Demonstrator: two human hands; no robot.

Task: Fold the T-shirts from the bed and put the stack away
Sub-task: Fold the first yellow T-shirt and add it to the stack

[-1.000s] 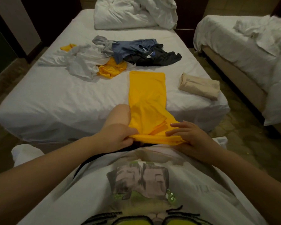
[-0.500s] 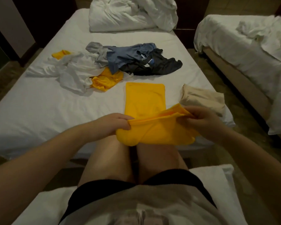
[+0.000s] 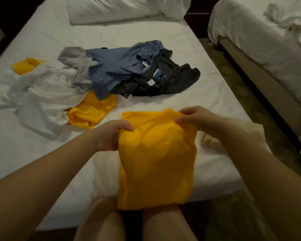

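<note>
Hands [image 3: 155, 126] pinching yellow T-shirt [image 3: 156, 162] top corners, hem seemingly overhanging bed [image 3: 42, 153] edge

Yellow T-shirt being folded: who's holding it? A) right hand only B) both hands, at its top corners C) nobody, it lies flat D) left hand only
B: the left hand and right hand each pinch an upper corner of the yellow T-shirt.

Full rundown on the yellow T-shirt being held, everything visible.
The yellow T-shirt being held is plain, bright yellow soft fabric, folded into a narrow panel. The left hand and right hand pinch its upper corners, lifting that end. Its far edge lies on the white bed sheet; its lower end drapes over the mattress edge toward the person's knees. No print or tag visible.
</note>
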